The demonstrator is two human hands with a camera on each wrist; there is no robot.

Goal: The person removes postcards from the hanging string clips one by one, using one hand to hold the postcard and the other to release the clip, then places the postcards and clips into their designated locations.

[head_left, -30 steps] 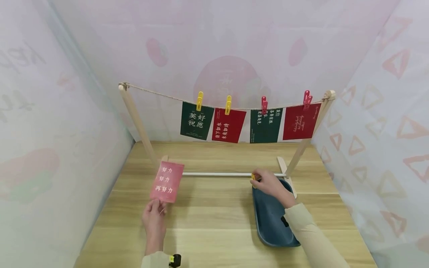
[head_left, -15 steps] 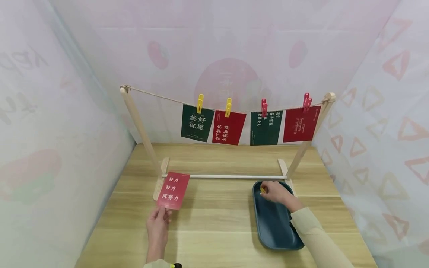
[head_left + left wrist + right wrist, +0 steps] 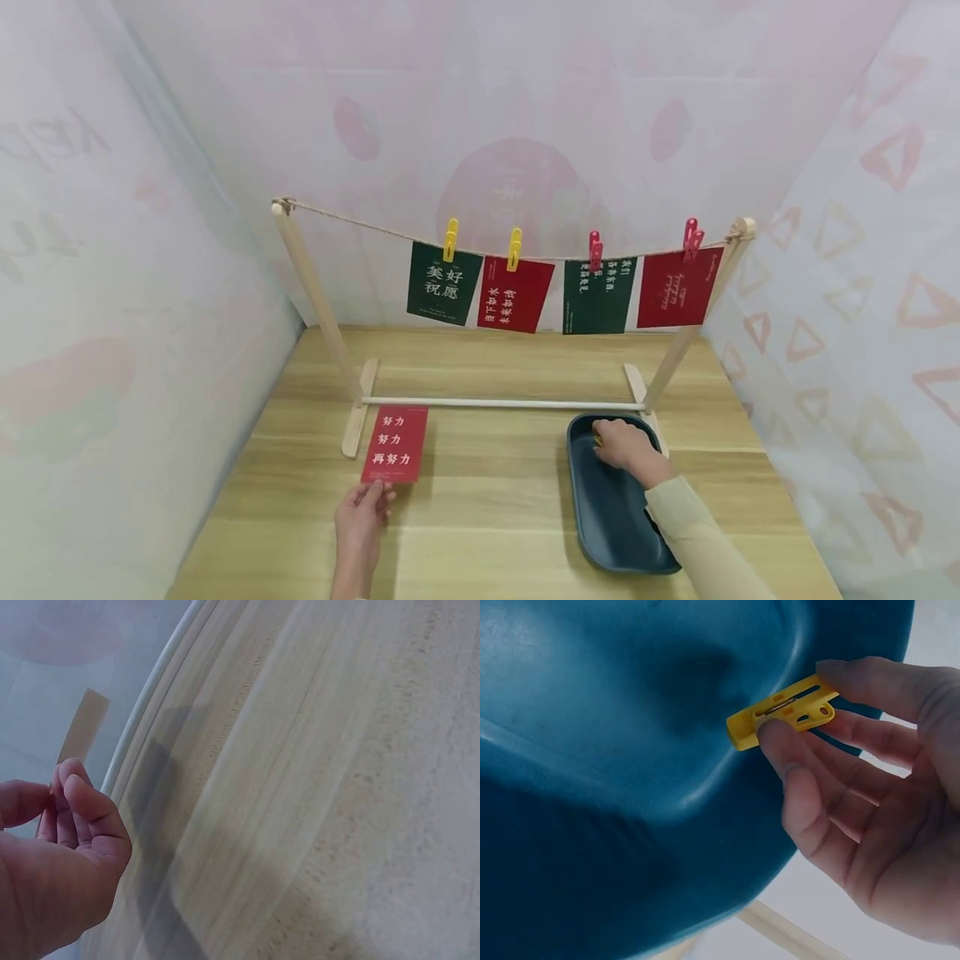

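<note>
A red card (image 3: 395, 444) with white characters lies on the wooden table (image 3: 495, 508), just in front of the rack's left foot. My left hand (image 3: 375, 496) pinches the card's near edge. In the left wrist view the thumb and curled fingers of that hand (image 3: 60, 791) are close together and the card is hidden. My right hand (image 3: 611, 440) is inside the far end of a dark blue tray (image 3: 609, 521). It grips a yellow clip (image 3: 780, 712) between thumb and fingers (image 3: 776, 739), just above the tray's floor (image 3: 592, 712).
A wooden rack (image 3: 318, 300) spans the back of the table, with a white rod (image 3: 502, 403) low down and a string (image 3: 360, 221) on top. Two green and two red cards (image 3: 514, 293) hang from it by yellow clips (image 3: 451, 239) and pink clips (image 3: 596, 250). Fabric walls close in on three sides.
The left hand lowered the red card from upright in the air to flat on the table. The right hand moved with the yellow clip from beside the rod back into the tray.
</note>
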